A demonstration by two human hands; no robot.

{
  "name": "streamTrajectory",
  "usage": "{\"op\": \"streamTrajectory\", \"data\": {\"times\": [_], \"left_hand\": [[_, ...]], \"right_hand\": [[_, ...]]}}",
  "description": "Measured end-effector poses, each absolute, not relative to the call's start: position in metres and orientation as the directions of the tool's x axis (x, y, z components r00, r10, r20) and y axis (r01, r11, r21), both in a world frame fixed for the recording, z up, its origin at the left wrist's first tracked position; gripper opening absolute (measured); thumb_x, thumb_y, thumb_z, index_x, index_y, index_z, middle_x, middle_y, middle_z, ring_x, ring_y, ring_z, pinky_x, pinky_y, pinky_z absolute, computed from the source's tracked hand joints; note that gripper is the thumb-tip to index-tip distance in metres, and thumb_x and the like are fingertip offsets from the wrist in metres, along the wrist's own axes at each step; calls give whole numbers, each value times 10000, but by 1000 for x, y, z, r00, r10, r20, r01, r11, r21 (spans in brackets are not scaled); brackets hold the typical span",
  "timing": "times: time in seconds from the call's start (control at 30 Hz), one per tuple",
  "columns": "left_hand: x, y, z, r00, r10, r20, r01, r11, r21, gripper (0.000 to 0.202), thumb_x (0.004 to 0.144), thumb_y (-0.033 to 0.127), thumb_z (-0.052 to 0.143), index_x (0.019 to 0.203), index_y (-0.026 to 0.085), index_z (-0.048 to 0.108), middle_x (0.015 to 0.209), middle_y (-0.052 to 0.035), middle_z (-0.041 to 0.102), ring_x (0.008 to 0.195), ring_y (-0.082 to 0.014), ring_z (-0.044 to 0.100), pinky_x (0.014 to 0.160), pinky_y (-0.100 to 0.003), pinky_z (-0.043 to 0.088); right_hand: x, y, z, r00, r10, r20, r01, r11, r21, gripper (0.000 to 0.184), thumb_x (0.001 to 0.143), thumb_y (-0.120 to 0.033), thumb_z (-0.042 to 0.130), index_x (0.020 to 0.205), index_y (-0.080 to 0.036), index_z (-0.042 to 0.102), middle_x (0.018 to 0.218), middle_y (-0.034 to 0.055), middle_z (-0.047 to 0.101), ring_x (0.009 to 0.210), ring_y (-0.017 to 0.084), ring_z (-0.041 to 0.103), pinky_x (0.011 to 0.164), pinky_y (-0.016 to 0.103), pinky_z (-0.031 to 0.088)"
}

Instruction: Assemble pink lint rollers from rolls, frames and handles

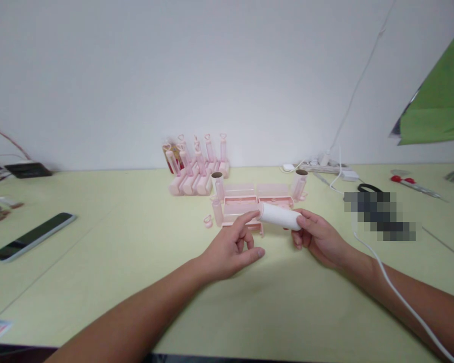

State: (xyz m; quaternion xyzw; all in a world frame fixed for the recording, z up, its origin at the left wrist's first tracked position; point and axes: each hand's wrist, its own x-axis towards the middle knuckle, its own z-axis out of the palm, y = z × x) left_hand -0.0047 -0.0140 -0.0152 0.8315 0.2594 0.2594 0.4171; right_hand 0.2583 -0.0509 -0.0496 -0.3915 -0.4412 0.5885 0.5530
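Observation:
A white roll, which looks like a lint roller refill, is held tilted slightly down to the right above the table. My right hand pinches its right end between thumb and fingers. With the index finger stretched out, my left hand touches or nearly touches the roll's left end; its thumb is apart and it grips nothing. Just behind lie open pink cases, partly hidden by the roll and my hands. Rolls with brown cores stand upright at both sides, a left roll and a right roll.
Several pink cases with upright handles stand grouped near the wall. A small pink loop piece lies left of the cases. At left rests a phone. To the right are a power strip, a white cable and a blurred dark object.

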Motion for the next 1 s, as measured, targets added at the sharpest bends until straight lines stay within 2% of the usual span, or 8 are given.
{"op": "streamTrajectory", "data": {"times": [0.1,0.27,0.53,0.67,0.77,0.87,0.93,1.0], "left_hand": [[-6,-11,-16,733,640,231,202,-530,824,723,871,292,633,1479,259,244,758,67,507,526,-49,378,514,-180,319],[-8,-9,-15,706,658,262,223,-557,800,673,872,276,612,1455,232,280,718,75,464,537,-59,395,535,-189,324],[-23,0,7,735,644,212,378,-649,661,429,848,187,539,1277,179,542,631,62,432,562,-88,416,569,-208,329],[-25,2,14,696,701,155,547,-658,518,408,852,236,522,1252,177,572,660,28,543,592,-121,499,591,-229,358],[-27,1,15,702,712,26,674,-675,301,279,859,305,508,1051,178,667,734,-38,642,636,-167,565,589,-258,359],[-27,-3,15,669,737,-91,743,-662,104,300,851,404,511,925,165,677,773,-94,678,663,-220,607,572,-281,349],[-27,-6,15,662,738,-130,749,-658,76,330,848,440,512,948,170,674,807,-105,690,683,-234,625,573,-285,353],[-26,-8,16,700,696,-158,714,-689,128,316,849,434,518,960,184,675,822,-91,694,695,-225,633,585,-282,367]], "right_hand": [[258,-51,-50,-85,996,19,-305,-7,-952,263,869,-413,660,977,-179,606,762,8,622,497,91,505,456,228,414],[258,-50,-53,-83,996,20,-302,-7,-953,279,865,-426,659,979,-177,606,690,-8,589,493,103,499,462,234,417],[259,-49,-54,-66,997,37,-300,15,-954,276,871,-422,645,978,-173,597,622,-8,594,474,105,499,471,231,411],[259,-49,-55,-68,997,46,-279,25,-960,266,879,-407,639,990,-172,585,590,-11,592,478,112,503,464,220,403],[259,-50,-55,-81,996,48,-288,23,-957,244,882,-396,637,974,-176,583,588,-10,594,482,113,506,469,219,411],[259,-50,-54,-83,995,59,-313,30,-949,239,878,-393,641,965,-175,598,587,-14,584,480,112,504,470,221,428],[259,-49,-54,-71,996,58,-338,31,-941,244,858,-388,665,957,-171,614,612,-12,584,500,116,516,476,227,451],[258,-48,-54,-52,997,50,-373,27,-928,251,823,-370,704,950,-165,632,671,-4,596,535,119,532,489,233,479]]}}
